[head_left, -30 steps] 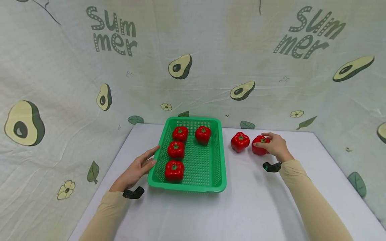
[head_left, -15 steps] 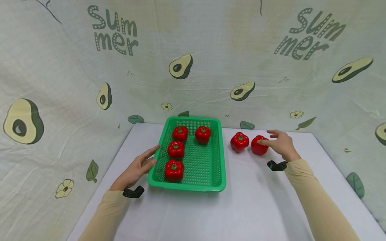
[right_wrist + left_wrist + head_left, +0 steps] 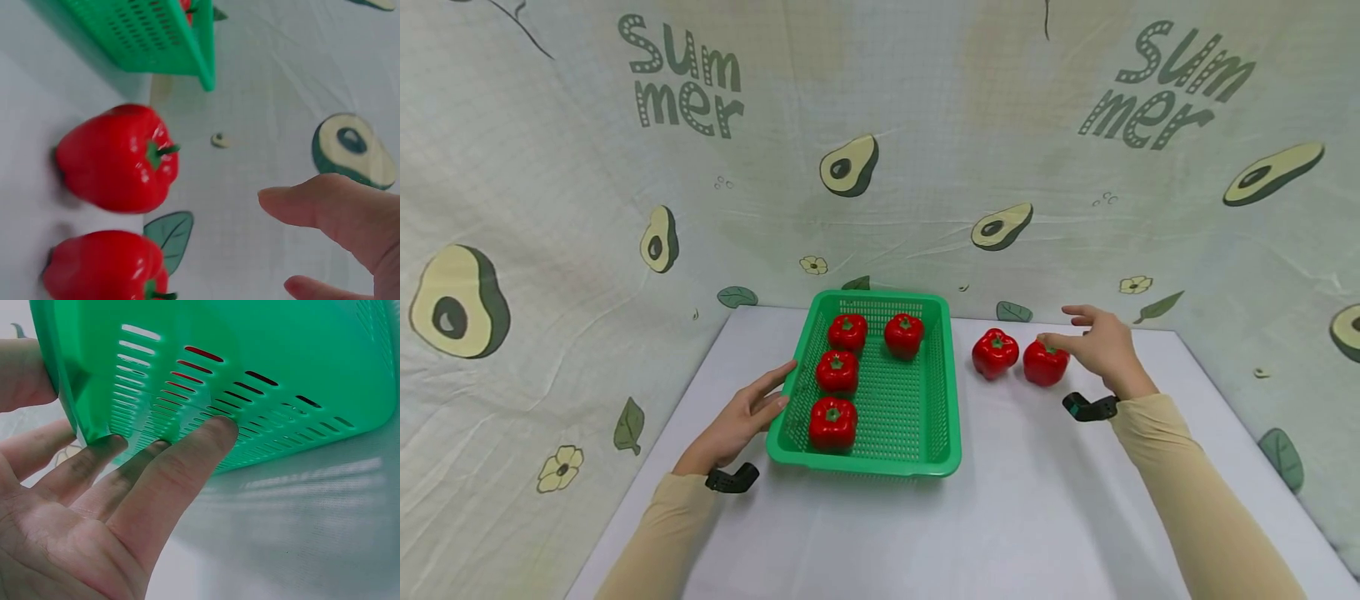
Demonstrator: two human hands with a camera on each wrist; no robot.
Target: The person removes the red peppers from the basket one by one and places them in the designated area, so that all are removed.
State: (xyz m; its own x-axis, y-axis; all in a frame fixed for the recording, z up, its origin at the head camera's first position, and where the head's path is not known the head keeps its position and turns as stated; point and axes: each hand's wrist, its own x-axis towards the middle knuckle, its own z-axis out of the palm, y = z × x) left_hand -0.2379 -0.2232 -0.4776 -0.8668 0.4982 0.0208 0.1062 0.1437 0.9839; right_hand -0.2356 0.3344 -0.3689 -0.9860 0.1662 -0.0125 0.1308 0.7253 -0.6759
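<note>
A green plastic basket (image 3: 957, 400) stands on the table, holding several red bell peppers (image 3: 837, 372). My left hand (image 3: 741, 423) lies along its left side. In the left wrist view, the extended fingers (image 3: 181, 472) touch the slotted outer wall, and one fingertip is at the rim. To the right of the basket, two more bell peppers sit side by side: the nearer-to-basket pepper (image 3: 995, 354) and the right-hand pepper (image 3: 1046, 363). My right hand (image 3: 1105, 346) hovers above and right of the latter, thumb and fingers apart, holding nothing; the right wrist view shows a gap between hand and peppers.
A white tabletop (image 3: 880, 533) carries everything. Behind it hangs a pale cloth (image 3: 925, 167) printed with avocados, leaves and lettering, close to the table's back edge. A black wrist camera (image 3: 1090, 407) is strapped at each wrist.
My right hand has let go of the right-hand bell pepper, its fingers spreading, and has moved up and to the right. The left hand and basket stay put.
</note>
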